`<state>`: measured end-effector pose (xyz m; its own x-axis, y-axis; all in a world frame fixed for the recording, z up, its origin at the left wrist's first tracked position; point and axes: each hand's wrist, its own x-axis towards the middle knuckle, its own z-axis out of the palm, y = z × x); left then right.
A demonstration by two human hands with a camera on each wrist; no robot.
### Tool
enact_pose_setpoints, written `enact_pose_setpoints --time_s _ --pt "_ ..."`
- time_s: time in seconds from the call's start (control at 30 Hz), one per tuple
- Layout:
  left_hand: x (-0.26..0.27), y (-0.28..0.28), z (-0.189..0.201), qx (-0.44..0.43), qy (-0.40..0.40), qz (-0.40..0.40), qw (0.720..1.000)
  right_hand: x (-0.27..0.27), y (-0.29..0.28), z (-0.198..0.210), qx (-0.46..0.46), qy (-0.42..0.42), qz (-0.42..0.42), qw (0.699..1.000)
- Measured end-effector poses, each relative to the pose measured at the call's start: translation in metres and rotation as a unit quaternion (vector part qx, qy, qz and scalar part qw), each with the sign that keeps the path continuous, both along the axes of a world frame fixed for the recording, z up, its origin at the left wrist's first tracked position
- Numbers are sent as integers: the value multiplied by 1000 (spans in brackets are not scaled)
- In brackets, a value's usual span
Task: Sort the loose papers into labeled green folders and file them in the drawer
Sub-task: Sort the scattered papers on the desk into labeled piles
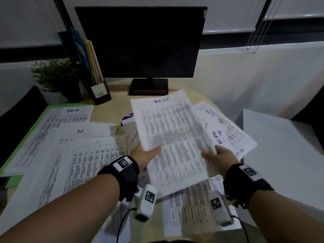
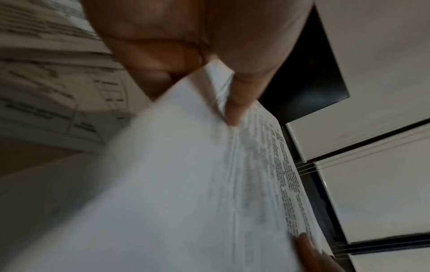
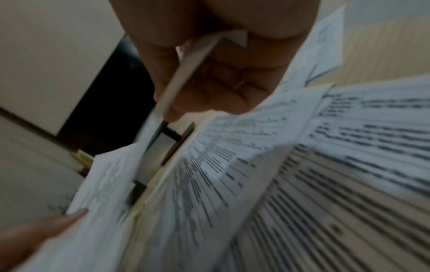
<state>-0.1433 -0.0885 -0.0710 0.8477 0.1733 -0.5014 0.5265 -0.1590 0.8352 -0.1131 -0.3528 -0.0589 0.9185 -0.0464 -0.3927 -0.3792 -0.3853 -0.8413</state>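
A printed sheet point(image 1: 172, 142) with dense table rows is lifted above the desk. My left hand point(image 1: 145, 156) pinches its left edge, thumb on top; the left wrist view shows that sheet point(image 2: 186, 184) between thumb and fingers. My right hand point(image 1: 220, 156) grips its right edge together with other sheets point(image 1: 226, 127) marked "Task List" fanned out beneath; in the right wrist view the fingers point(image 3: 223, 88) curl round the paper's edge. An open green folder point(image 1: 22, 137) lies at the left with a "Task List" sheet point(image 1: 70, 116) on it. Loose papers point(image 1: 84, 155) marked "H.R." and "IT" overlap beside it.
A dark monitor point(image 1: 140, 42) on its stand point(image 1: 149, 86) fills the back. A file holder point(image 1: 93, 71) and a potted plant point(image 1: 56, 76) stand back left. More papers point(image 1: 192, 204) lie under my wrists. A white surface point(image 1: 280, 155) sits at the right.
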Motion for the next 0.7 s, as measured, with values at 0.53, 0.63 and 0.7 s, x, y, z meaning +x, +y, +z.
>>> enact_pose_setpoints --time_s 0.53,0.63,0.7 --pt "-12 14 -41 190 96 -52 976 23 27 -19 -444 140 244 851" --pt "-8 6 -34 177 71 -2 982 22 29 -21 -430 138 240 859" --pt "-3 0 -30 171 65 -6 983 21 29 -23 -432 126 221 865"
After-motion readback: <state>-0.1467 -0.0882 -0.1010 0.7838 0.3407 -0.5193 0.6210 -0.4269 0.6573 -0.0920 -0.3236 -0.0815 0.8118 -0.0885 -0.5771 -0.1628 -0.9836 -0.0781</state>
